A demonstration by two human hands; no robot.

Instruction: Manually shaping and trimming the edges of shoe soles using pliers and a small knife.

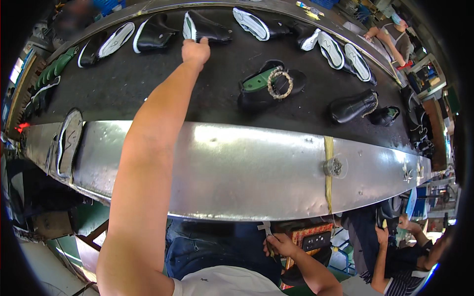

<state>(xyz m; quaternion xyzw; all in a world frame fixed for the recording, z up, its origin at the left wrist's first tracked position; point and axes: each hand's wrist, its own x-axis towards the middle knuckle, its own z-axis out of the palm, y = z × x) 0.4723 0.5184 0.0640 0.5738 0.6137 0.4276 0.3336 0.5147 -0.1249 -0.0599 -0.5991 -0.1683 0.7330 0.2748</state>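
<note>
My left arm reaches across to the far side of the dark belt. There my left hand (196,52) is closed on the near edge of a black shoe upper (210,28) with a white-edged underside; the fingertips are partly hidden. Low in front of my lap, my right hand (280,244) is wrapped round a metal hand tool (265,227) with a silver T-shaped head, like lasting pincers. Other black shoes lie beside the one at my left hand, such as a black shoe (157,34) to its left and a white-soled shoe (254,24) to its right.
A metal ledge (247,167) runs between me and the belt (148,93). On it stand a clear cup of nails (336,167) and a sole-up shoe (69,140). A black shoe with a rope ring (280,84) lies mid-belt. Co-workers are at the far right and lower right.
</note>
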